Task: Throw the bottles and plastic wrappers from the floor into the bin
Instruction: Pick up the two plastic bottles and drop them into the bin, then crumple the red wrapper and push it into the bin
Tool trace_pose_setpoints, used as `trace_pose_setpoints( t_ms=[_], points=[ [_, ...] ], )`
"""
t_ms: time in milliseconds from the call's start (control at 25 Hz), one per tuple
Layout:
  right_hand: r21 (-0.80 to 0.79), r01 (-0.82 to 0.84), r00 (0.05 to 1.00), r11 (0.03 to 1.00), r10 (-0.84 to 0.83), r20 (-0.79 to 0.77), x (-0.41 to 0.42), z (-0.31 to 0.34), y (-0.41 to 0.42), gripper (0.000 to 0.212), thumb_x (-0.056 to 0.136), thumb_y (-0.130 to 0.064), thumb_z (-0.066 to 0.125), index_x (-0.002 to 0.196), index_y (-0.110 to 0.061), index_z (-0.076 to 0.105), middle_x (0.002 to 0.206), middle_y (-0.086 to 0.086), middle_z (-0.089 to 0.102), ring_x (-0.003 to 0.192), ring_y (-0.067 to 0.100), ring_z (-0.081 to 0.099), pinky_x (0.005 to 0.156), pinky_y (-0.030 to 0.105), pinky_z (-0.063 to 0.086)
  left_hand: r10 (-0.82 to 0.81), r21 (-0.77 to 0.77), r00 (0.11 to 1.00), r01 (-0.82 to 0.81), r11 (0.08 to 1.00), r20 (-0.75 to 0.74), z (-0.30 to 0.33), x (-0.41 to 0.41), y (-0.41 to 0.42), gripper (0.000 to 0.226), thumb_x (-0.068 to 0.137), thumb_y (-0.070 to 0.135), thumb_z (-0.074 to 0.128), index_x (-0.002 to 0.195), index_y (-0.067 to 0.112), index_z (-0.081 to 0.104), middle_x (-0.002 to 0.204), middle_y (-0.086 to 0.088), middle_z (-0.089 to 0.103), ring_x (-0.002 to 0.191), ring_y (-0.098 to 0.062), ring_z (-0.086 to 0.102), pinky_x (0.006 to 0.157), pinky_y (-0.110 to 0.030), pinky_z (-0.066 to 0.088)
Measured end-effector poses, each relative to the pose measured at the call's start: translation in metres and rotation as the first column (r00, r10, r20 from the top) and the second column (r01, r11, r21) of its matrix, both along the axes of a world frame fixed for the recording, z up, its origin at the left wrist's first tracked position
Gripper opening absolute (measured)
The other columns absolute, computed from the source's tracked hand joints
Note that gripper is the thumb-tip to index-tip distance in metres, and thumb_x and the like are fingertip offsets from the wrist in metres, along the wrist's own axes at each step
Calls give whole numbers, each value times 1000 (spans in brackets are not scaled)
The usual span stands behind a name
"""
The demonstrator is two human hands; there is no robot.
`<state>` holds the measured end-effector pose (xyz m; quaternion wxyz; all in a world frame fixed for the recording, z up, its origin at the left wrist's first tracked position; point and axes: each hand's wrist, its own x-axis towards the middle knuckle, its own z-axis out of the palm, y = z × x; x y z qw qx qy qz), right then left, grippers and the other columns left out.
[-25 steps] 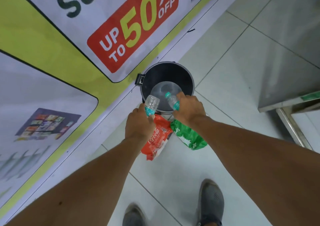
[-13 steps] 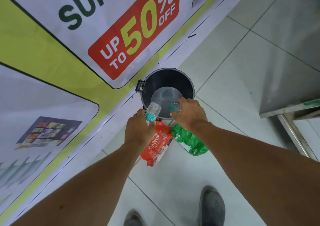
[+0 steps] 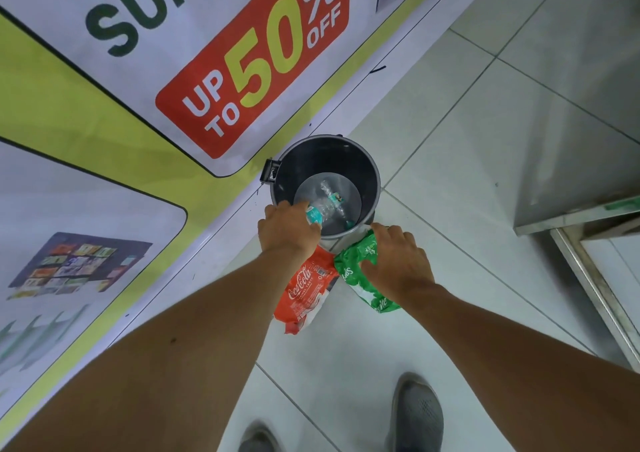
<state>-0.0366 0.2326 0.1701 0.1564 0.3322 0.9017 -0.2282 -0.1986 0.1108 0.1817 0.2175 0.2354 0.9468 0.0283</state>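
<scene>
1. Pale square floor tiles point(image 3: 450, 160) with thin dark lines between them; a big smooth wall banner point(image 3: 145, 81) on the left, with "UP TO 50% OFF" in a red box.
2. Shiny steel table point(image 3: 588, 188) on the right, flat and grey, with a metal leg going down.
3. Round black bin point(image 3: 372, 178) standing against the banner, open on top, with a small black clip on its left rim.
4. Clear plastic bottle point(image 3: 330, 193) lying flat on the bin's bottom, crinkly, with a teal label.
5. Second clear bottle point(image 3: 317, 213) in the left hand point(image 3: 287, 231), teal label showing, long way pointing up and right, out over the bin's opening.
6. Red Coca-Cola wrapper point(image 3: 304, 292), thin and crumpled, hanging below the left hand; long way pointing down toward the floor.
7. Left hand curled tight around bottle and red wrapper, arm stretched straight out, back of hand up.
8. Green Sprite wrapper point(image 3: 360, 278), shiny and wrinkled, pinched in the right hand point(image 3: 398, 264), just outside the bin's near rim.
9. Right hand bent down at the wrist, fingers closed on the green wrapper.
10. Two grey mesh shoes point(image 3: 417, 413) on the tiles at the bottom.
</scene>
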Motion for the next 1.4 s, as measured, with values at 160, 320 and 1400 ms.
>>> trace_pose_setpoints(
  t_ms=[160,320,1400],
  points=[
    [-11,-9,999,1000,9,32,2,-7,-4,76,83,-39,67,148,-21,34,140,11,50,126,31,47,97,50,48,-41,-2,999,41,999,-26,-10,6,10,55,96,51,64,145,27,54,126,-7,65,115,-26,57,84,-38,50],
    [-24,-20,998,1000,21,63,7,-13,-8,79,84,-41,68,150,-20,31,145,12,48,131,33,45,100,52,48,-84,84,993,91,992,-85,-14,6,9,59,96,51,62,147,24,50,129,-7,64,118,-26,57,89,-39,51],
    [13,-460,886,888,459,67,-52,-231,-118,91,94,-56,53,160,-19,2,166,21,-2,152,43,-3,124,52,5,-107,-36,988,111,993,111,-249,87,-173,106,93,77,40,166,21,-13,176,-8,-16,162,-36,-15,126,-65,-3]
  ],
)
